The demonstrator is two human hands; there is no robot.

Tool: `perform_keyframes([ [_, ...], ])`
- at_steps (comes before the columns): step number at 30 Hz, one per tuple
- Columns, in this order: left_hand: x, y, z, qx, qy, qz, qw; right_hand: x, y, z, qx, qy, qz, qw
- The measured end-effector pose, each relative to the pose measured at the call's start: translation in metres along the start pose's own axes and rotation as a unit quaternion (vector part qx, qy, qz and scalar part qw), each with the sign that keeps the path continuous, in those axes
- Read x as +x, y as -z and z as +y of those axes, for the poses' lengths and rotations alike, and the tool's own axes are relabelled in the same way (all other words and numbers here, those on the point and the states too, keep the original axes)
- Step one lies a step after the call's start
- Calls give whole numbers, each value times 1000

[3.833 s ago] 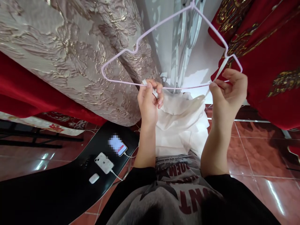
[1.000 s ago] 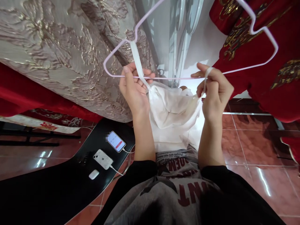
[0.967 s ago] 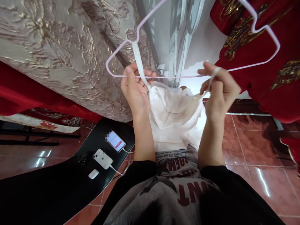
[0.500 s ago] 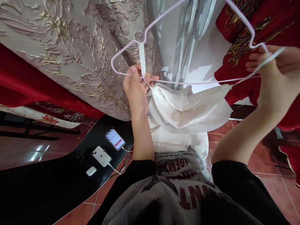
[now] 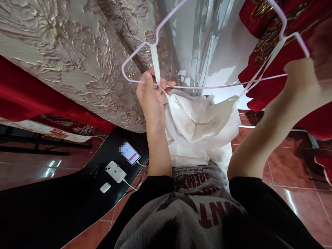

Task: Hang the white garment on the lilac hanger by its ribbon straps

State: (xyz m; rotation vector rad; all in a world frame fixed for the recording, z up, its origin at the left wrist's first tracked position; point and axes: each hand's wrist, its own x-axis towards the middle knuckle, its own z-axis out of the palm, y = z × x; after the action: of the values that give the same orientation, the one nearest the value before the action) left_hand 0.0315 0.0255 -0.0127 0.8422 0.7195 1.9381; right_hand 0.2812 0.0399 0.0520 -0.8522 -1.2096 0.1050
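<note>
A pale lilac clothes hanger (image 5: 215, 87) is held up across the view, its top beyond the upper edge. My left hand (image 5: 154, 88) is closed round its lower bar near the left end, beside a white strap (image 5: 155, 64). Another white strap (image 5: 269, 64) loops over the notch at the hanger's right. From both straps hangs a white sheer garment (image 5: 202, 124), gathered in folds in front of me. My right hand (image 5: 303, 77) is at the hanger's right end and covers its bend. Its fingers are hidden and blurred, so its grip does not show.
On the left, a black table (image 5: 64, 200) bears a lit phone (image 5: 130, 153), a white phone (image 5: 115, 172) and a small white case (image 5: 105, 187), with cables. Textured beige brocade (image 5: 64, 58) hangs at upper left, red embroidered cloth (image 5: 259, 72) at right. Below is red tiled floor (image 5: 290, 169).
The right strap has gone from my right hand onto the hanger's right notch. The garment's right corner has moved left. My left hand keeps its hold on the hanger.
</note>
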Motion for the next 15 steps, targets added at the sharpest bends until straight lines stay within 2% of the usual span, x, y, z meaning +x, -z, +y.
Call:
perform_keyframes([
  [2, -1, -1, -1, 13, -6, 3, 1000, -26, -11, -1, 67, 81, -84, 991],
  [4, -1, 2, -2, 42, -12, 15, 999, -53, -21, -3, -25, 74, -265, 961],
  [6, -1, 7, -4, 87, -14, 18, 996, -74, -29, -4, -144, 44, -358, 921],
  [7, -2, 11, -5, 108, -20, 18, 994, -82, -31, -4, -180, 34, -362, 914],
  [9, -4, 17, -7, 135, -53, 27, 989, -90, -30, -3, -191, 31, -319, 928],
  [11, -8, 18, -7, 160, -166, 78, 970, -93, -27, -3, -177, 44, -276, 944],
  [13, -13, 15, -1, 193, -309, 139, 921, -94, -23, -3, -166, 58, -273, 946],
  [14, -15, 11, 3, 212, -362, 144, 896, -93, -22, -4, -164, 63, -279, 944],
  [15, -16, 8, 8, 227, -392, 124, 883, -93, -22, -4, -162, 65, -285, 943],
])
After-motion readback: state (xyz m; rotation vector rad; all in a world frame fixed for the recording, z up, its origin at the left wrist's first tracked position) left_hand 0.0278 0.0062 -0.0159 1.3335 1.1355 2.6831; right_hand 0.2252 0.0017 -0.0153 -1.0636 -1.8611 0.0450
